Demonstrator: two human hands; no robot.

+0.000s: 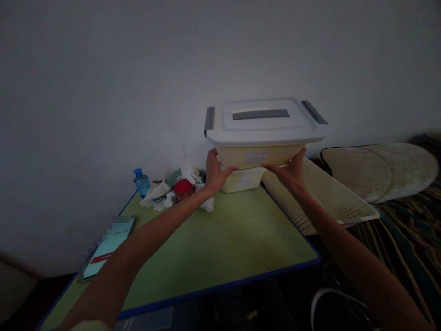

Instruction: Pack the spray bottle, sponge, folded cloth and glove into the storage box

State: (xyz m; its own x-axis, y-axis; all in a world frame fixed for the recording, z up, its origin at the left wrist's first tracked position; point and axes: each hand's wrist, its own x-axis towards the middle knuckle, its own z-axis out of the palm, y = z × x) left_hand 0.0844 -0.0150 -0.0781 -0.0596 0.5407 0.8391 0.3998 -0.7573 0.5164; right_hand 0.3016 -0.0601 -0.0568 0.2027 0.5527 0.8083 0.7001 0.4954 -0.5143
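Note:
A cream storage box (pixel 265 133) with a white lid, grey side clips and a grey lid handle is held between my two hands. My left hand (pixel 216 174) grips its lower left corner, thumb along the front bottom edge. At the lower right corner, my right hand (pixel 291 174) holds it the same way, fingers under and around the side. Directly below is a smaller cream box (pixel 243 180) standing at the back of the green table (pixel 220 248). Whether the upper box touches the lower one I cannot tell.
Left of the boxes lie a red round item (pixel 183 189), white gloves (pixel 189 174) and cloths. A small blue bottle (pixel 141 182) stands at the back left, and a tablet-like screen (pixel 110 246) lies nearer. A perforated cream basket (pixel 339 202) and a rolled mat (pixel 382 170) are on the right.

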